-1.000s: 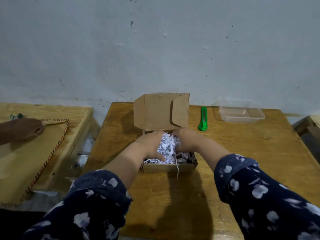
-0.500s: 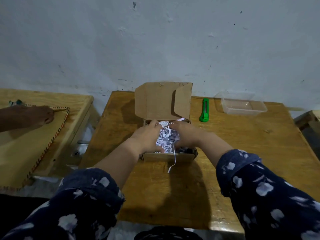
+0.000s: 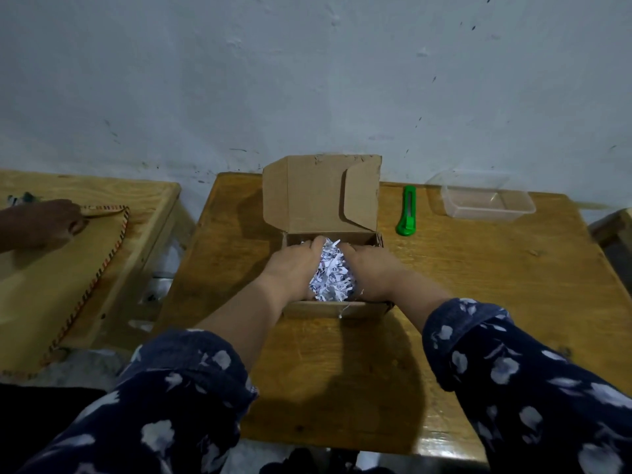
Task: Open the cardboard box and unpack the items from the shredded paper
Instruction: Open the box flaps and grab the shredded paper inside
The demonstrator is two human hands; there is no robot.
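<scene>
Cardboard box (image 3: 328, 307): open on the table (image 3: 478, 289). Shredded paper (image 3: 331, 273): inside, mounded; light, soft, sheds strips. My left hand (image 3: 295, 265) and right hand (image 3: 371, 268) cup its sides, fingers buried. I judge scooping from beneath best.

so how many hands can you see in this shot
3: the left hand and right hand flank the shredded paper in the cardboard box; another person's hand rests on the left table.

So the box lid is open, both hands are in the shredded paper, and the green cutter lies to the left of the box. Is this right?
Not quite. In the head view the green cutter lies to the right of the box, not the left. The lid is open, and the left hand and right hand are in the shredded paper.
</scene>
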